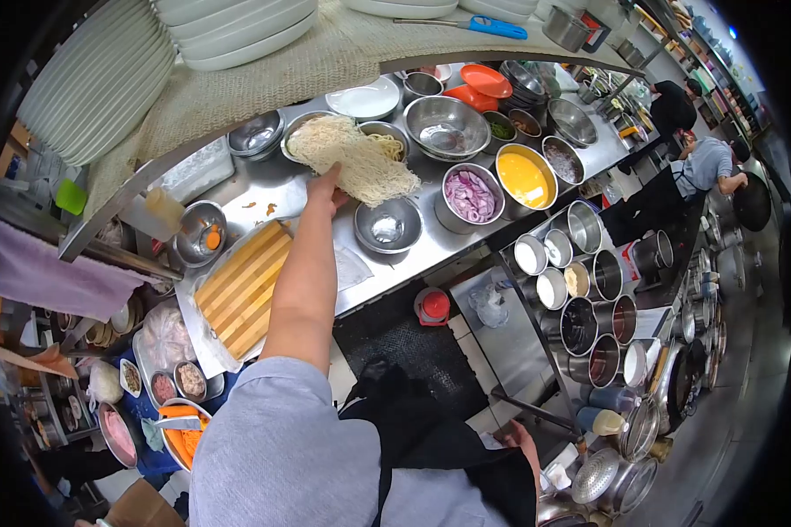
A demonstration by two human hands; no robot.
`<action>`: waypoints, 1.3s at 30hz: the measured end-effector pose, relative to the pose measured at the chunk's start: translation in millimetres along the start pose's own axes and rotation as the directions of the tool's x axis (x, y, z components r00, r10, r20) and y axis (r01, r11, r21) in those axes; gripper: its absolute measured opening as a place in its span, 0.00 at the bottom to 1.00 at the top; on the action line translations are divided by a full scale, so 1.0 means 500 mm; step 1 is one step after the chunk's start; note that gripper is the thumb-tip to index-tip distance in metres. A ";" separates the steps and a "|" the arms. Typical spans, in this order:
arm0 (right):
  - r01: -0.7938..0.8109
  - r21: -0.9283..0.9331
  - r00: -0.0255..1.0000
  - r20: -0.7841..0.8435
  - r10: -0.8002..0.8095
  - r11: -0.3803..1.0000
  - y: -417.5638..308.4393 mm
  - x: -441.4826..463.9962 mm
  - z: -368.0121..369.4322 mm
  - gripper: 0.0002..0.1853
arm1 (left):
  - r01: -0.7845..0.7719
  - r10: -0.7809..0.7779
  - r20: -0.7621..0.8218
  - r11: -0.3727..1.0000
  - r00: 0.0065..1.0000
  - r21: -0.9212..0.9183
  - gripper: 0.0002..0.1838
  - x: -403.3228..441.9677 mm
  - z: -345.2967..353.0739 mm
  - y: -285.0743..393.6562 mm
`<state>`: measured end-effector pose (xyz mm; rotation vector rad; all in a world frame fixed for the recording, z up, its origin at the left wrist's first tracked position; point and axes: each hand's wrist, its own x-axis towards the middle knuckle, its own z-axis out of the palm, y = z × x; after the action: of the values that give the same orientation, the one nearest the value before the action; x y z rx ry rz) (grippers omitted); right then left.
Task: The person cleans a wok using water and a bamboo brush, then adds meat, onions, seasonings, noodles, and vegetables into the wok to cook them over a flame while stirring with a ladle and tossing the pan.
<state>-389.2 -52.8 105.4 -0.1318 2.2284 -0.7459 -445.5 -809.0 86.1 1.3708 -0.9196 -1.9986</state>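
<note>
My left hand point(325, 190) reaches over the steel counter, its fingers closed on a clump of pale thin noodles point(352, 158). The noodles spread over a bowl at the back and hang above an empty steel bowl point(388, 225). Sliced red onion point(471, 193) fills a pot to the right, beside a bowl of yellow liquid point(525, 177). A striped wooden board point(243, 288) lies left of my forearm. Low at my right side is my right hand point(520, 437), partly hidden by the apron; what its fingers do is unclear.
Stacked white plates point(237, 31) stand on the shelf point(343, 48) above the counter. Pots of sauces and powders point(578, 325) fill the right-hand station. Two other people point(707, 167) are at the upper right. A red-topped container point(434, 306) stands below the counter.
</note>
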 end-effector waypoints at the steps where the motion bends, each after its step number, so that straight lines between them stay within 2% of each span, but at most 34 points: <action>1: -0.025 0.027 0.999 -0.038 0.026 0.999 -0.007 -0.005 -0.009 0.26 | 0.005 -0.006 0.014 0.996 1.000 0.091 0.27 0.003 0.021 0.003; 4: -0.033 0.063 0.994 -0.100 0.039 0.997 0.005 -0.014 -0.008 0.26 | -0.046 0.045 0.037 0.998 0.998 0.033 0.26 0.010 0.039 0.018; 5: -0.041 0.051 0.995 -0.088 0.046 0.998 0.006 -0.023 0.001 0.26 | -0.074 0.076 0.023 0.995 0.997 -0.061 0.26 0.006 0.044 0.023; 6: -0.049 0.038 0.996 -0.074 0.052 0.998 -0.002 -0.034 0.012 0.26 | -0.069 0.071 0.036 0.996 0.997 -0.056 0.26 0.005 0.045 0.020; 8: -0.068 0.028 0.995 -0.070 0.069 0.997 0.016 -0.045 0.037 0.27 | -0.162 0.171 0.014 0.952 0.985 -0.261 0.27 0.002 0.042 0.022; 10: -0.156 0.167 0.987 0.062 0.147 0.974 0.065 -0.041 0.073 0.27 | -0.172 0.207 0.094 0.940 0.974 -0.293 0.27 0.000 0.025 0.024; 12: -0.167 0.162 0.986 0.045 0.161 0.973 0.088 -0.074 0.082 0.27 | -0.301 0.387 0.180 0.877 0.904 -0.376 0.28 0.013 0.008 0.009; 14: -0.179 0.196 0.984 0.018 0.179 0.964 0.147 -0.109 0.091 0.27 | -0.283 0.360 0.174 0.892 0.917 -0.354 0.25 -0.006 -0.004 0.009; 15: -0.227 0.111 0.973 -0.015 0.230 0.968 0.116 -0.146 0.072 0.27 | -0.240 0.334 0.192 0.888 0.923 -0.393 0.25 -0.011 -0.016 0.007; 17: -0.281 0.258 0.949 -0.066 0.307 0.924 0.229 -0.182 0.075 0.27 | -0.176 0.286 0.245 0.904 0.926 -0.390 0.25 -0.017 -0.035 -0.003; 18: -0.283 0.310 0.936 -0.118 0.332 0.908 0.267 -0.219 0.077 0.28 | -0.080 0.225 0.344 0.918 0.912 -0.387 0.27 -0.004 -0.055 -0.015; 19: -0.285 0.396 0.905 -0.189 0.382 0.873 0.279 -0.247 0.068 0.27 | 0.035 0.128 0.416 0.932 0.900 -0.362 0.30 -0.005 -0.069 -0.019; 20: -0.277 0.486 0.858 -0.263 0.441 0.829 0.291 -0.288 0.063 0.27 | 0.029 0.091 0.383 0.954 0.919 -0.298 0.33 -0.068 -0.051 -0.014; 21: -0.169 0.605 0.811 -0.364 0.459 0.778 0.388 -0.315 0.086 0.25 | 0.017 0.076 0.373 0.971 0.925 -0.240 0.35 -0.092 -0.046 -0.021; 22: -0.049 0.841 0.757 -0.322 0.569 0.539 0.402 -0.363 0.070 0.24 | 0.052 0.044 0.405 0.973 0.913 -0.223 0.37 -0.108 -0.040 -0.027; 23: -0.191 0.637 0.633 -0.501 0.590 0.746 0.312 -0.422 0.042 0.23 | 0.026 0.057 0.439 0.984 0.896 -0.179 0.38 -0.183 -0.006 -0.025; 24: -0.263 0.597 0.483 -0.599 0.639 0.758 0.281 -0.471 0.030 0.24 | 0.093 -0.017 0.470 0.986 0.883 -0.140 0.39 -0.188 0.008 -0.027; 25: -0.317 0.577 0.412 -0.631 0.658 0.752 0.263 -0.519 0.013 0.25 | 0.156 -0.061 0.556 0.980 0.829 -0.124 0.38 -0.169 0.015 -0.032; 26: -0.318 0.569 0.352 -0.672 0.651 0.759 0.303 -0.565 0.024 0.24 | 0.099 -0.032 0.599 0.992 0.800 -0.080 0.38 -0.181 0.036 -0.037; 27: -0.316 0.593 0.289 -0.683 0.670 0.741 0.332 -0.606 0.035 0.23 | 0.119 -0.059 0.599 0.991 0.798 -0.062 0.37 -0.225 0.079 -0.037; 28: -0.211 0.695 0.203 -0.657 0.726 0.688 0.356 -0.640 0.047 0.20 | 0.128 -0.072 0.588 0.990 0.805 -0.054 0.37 -0.265 0.115 -0.043; 29: -0.319 0.696 0.056 -0.663 0.746 0.643 0.322 -0.670 0.037 0.17 | 0.134 -0.088 0.624 0.991 0.776 -0.027 0.37 -0.290 0.150 -0.061; 30: -0.477 0.631 -0.050 -0.714 0.699 0.611 0.380 -0.700 0.061 0.19 | 0.134 -0.116 0.674 0.991 0.729 0.026 0.38 -0.317 0.178 -0.075; 32: -0.526 0.710 -0.207 -0.641 0.739 0.468 0.396 -0.739 0.078 0.27 | 0.117 -0.139 0.735 0.990 0.664 0.082 0.39 -0.371 0.238 -0.107; 34: -0.579 0.762 -0.250 -0.505 0.826 0.291 0.401 -0.749 0.098 0.36 | 0.084 -0.210 0.838 0.977 0.503 0.195 0.40 -0.435 0.313 -0.185; 35: -0.561 0.782 -0.197 -0.444 0.874 0.271 0.447 -0.746 0.131 0.44 | 0.042 -0.208 0.856 0.976 0.473 0.214 0.39 -0.498 0.359 -0.231; 36: -0.595 0.769 -0.139 -0.385 0.912 0.234 0.489 -0.735 0.167 0.47 | -0.001 -0.206 0.873 0.973 0.441 0.230 0.39 -0.585 0.406 -0.283; 37: -0.554 0.795 -0.083 -0.346 0.934 0.245 0.510 -0.726 0.192 0.49 | 0.006 -0.252 0.890 0.963 0.379 0.271 0.38 -0.687 0.444 -0.333; 38: -0.449 0.874 -0.047 -0.232 0.972 0.187 0.497 -0.730 0.184 0.48 | 0.012 -0.295 0.902 0.952 0.316 0.307 0.38 -0.785 0.477 -0.386; 39: -0.231 0.922 -0.100 -0.340 0.935 0.311 0.525 -0.712 0.224 0.45 | 0.007 -0.358 0.910 0.931 0.211 0.365 0.36 -0.857 0.507 -0.449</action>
<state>-26.3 222.6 129.0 2.2943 2.2159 -0.9711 -552.9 -290.2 217.8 0.0393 -1.6654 -3.0447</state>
